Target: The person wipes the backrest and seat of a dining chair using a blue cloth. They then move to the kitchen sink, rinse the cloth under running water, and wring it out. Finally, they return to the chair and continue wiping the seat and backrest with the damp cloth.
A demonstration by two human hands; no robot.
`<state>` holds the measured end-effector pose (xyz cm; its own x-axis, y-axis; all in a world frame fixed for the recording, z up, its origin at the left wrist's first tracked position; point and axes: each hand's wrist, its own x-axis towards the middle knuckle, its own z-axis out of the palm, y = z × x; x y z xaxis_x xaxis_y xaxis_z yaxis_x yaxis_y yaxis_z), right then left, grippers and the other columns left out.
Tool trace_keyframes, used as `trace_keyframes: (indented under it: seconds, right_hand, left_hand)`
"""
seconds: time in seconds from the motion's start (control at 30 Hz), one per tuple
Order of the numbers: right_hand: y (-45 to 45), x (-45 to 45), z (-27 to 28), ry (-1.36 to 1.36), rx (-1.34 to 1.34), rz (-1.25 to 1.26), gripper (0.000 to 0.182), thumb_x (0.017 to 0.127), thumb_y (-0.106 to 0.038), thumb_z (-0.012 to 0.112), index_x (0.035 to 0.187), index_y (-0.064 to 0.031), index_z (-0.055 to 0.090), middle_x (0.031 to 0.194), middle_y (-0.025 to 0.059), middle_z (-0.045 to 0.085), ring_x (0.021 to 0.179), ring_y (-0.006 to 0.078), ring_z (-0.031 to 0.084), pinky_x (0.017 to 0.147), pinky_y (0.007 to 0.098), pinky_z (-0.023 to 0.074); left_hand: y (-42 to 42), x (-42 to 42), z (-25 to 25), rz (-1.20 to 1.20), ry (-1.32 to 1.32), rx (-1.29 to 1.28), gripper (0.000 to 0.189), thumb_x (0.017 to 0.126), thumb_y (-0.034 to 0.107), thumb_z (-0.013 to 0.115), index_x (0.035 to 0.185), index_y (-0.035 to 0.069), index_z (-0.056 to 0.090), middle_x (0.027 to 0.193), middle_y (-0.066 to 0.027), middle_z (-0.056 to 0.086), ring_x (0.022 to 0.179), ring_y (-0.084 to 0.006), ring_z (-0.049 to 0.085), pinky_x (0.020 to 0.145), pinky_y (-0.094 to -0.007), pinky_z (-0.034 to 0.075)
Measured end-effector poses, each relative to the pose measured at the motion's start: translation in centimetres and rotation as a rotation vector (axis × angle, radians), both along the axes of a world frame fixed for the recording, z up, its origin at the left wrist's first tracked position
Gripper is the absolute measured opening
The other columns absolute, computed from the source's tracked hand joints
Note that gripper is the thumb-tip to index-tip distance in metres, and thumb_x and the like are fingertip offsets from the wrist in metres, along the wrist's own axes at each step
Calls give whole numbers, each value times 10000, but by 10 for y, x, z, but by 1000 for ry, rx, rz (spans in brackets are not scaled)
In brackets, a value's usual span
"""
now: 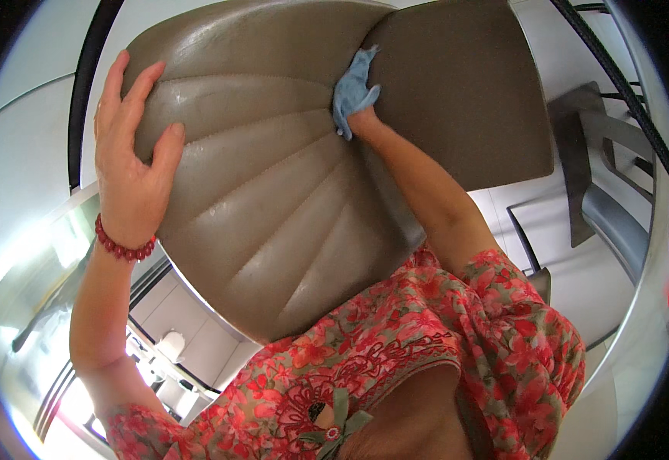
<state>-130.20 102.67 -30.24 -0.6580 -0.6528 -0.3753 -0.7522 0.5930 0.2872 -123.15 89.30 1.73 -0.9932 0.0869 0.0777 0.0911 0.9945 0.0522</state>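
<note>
A brown padded chair back (254, 149) with stitched channels fanning out spreads before me, joined at its right to a smooth brown seat (461, 98). My right hand (360, 118) presses a blue cloth (354, 86) into the crease between back and seat; the cloth hides most of its fingers. At the outer edge of the padded back, my left hand (136, 149) rests with fingers spread and holds no object. A red bead bracelet circles the left wrist.
A grey chair (616, 224) stands at the right, near a black bar (616, 80). Pale floor tiles (190, 328) show at lower left. White panels with a dark strip (84, 92) are at the left.
</note>
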Motion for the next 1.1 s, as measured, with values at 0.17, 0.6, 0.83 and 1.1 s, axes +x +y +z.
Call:
trace_keyframes:
  seconds: [0.17,0.6,0.83,1.1]
  right_hand:
    - [39,88,94,-165,-174,111,537,886,-248,450,1325,48,359,1368,218,350,1261,395,319,1016,565,293]
    - [63,106,109,-947,-1634,24,574,870,-178,510,1382,-14,306,1475,179,208,1340,389,230,1080,540,150]
    - [86,151,186,-981,-1393,54,698,781,-363,578,1374,-82,341,1434,263,216,1307,463,224,1017,617,169]
    - [38,137,175,-737,-1363,101,856,778,-522,544,1403,-21,244,1486,234,81,1351,430,112,1063,560,95]
  left_hand:
    - [1,3,2,6,49,2,437,779,74,560,1216,80,538,1391,-175,359,1229,-331,397,1018,-394,318]
    - [-30,-9,-25,104,108,345,420,881,237,545,1289,148,501,1441,-95,333,1286,-259,381,1036,-341,329]
    - [9,50,-1,0,116,303,594,822,112,568,1373,95,349,1440,-246,218,1337,-379,231,1065,-423,257]
    - [46,100,-18,379,147,683,462,830,-22,480,1292,-6,455,1459,-136,277,1317,-255,306,1078,-390,218]
